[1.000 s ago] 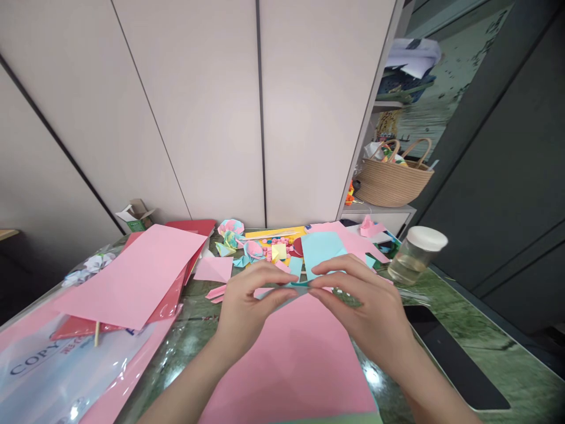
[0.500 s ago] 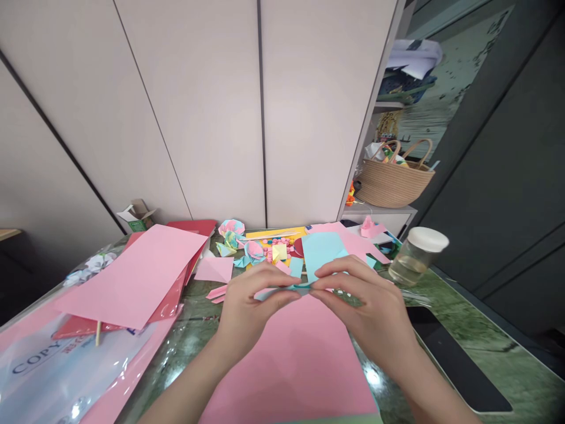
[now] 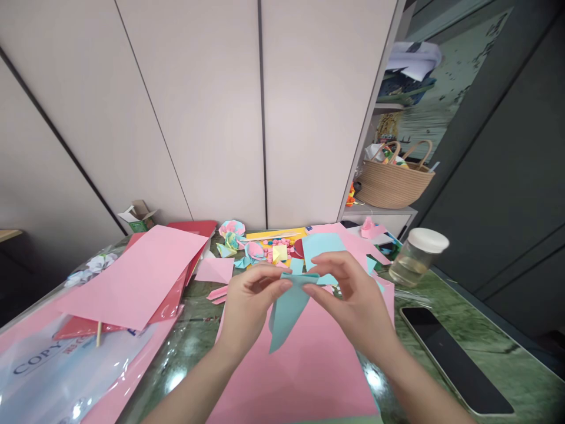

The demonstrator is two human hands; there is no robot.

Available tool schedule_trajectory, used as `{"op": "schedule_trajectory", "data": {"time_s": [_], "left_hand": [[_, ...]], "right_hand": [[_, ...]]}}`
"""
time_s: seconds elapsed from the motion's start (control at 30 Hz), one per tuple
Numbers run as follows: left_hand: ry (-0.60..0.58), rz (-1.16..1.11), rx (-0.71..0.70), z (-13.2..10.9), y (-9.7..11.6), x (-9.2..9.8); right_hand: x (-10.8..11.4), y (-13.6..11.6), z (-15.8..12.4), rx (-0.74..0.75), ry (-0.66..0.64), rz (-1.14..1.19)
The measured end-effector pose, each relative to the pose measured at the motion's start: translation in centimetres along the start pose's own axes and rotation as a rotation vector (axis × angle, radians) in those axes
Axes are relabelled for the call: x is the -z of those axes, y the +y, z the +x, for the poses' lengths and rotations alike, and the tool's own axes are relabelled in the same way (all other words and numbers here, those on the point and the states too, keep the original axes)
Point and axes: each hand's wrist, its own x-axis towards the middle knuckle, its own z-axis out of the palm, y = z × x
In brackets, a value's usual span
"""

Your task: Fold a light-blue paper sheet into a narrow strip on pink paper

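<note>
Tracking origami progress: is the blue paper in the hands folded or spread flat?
Folded: the blue paper tapers to a hanging point, its top pinched between the left hand and right hand.

Folded light-blue paper [image 3: 289,309], pointed end hanging down, above pink sheet [image 3: 304,371].

Landmark: large pink sheet [image 3: 304,371], flat on the green surface [image 3: 481,330].
Left grip [image 3: 247,300]: above the sheet, pinching the folded blue paper [image 3: 286,312] at its top edge.
Right grip [image 3: 357,300]: pinching the same edge, fingertips facing the left's.
Phone [image 3: 454,359]: just right of the sheet.
Jar [image 3: 417,256]: beyond the sheet's far right corner.
</note>
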Motion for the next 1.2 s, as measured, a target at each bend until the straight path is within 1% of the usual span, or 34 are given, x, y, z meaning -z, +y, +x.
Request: {"op": "schedule_trajectory", "data": {"time_s": [0.33,0.43,0.6,0.77,1.0,1.2], "left_hand": [[0.012,0.008,-0.026,0.0,0.0,-0.1],[0.018,0.006,-0.029,0.0,0.1,-0.2],[0.015,0.028,-0.039,-0.1,0.5,-0.1],[-0.044,0.18,-0.109,-0.3,1.0,0.6],[0.003,0.383,-0.235,-0.4,1.7,0.9],[0.011,0.523,-0.323,-0.6,2.0,1.2]], "right_hand": [[-0.4,-0.1,-0.2,0.136,0.105,0.009],[-0.5,-0.1,-0.2,0.156,0.129,-0.003],[-0.4,0.3,-0.4,0.16,0.129,-0.006],[-0.1,0.4,-0.4,0.192,0.113,-0.023],[-0.1,0.3,-0.4,0.301,0.091,0.005],[0.3,0.1,-0.3,0.352,0.07,-0.026]]}}
